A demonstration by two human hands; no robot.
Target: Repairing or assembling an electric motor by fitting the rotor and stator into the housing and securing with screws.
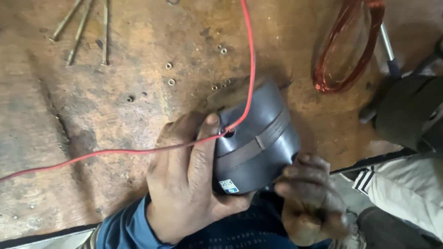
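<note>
My left hand [187, 177] grips the left side of a dark grey round motor housing [258, 138] that has a lighter band around its middle and a small blue and white sticker. A red wire [115, 151] comes out of a hole in the housing by my left thumb and runs left across the bench and up to the top edge. My right hand [309, 198] holds the housing's lower right edge with curled fingers.
The worn brown workbench [92, 106] carries several long bolts [78, 30] at top left, small nuts [170, 74] in the middle and a coil of copper wire [346, 46] at top right. A dark object [410, 115] and a person's leg in light trousers [406, 189] are at right.
</note>
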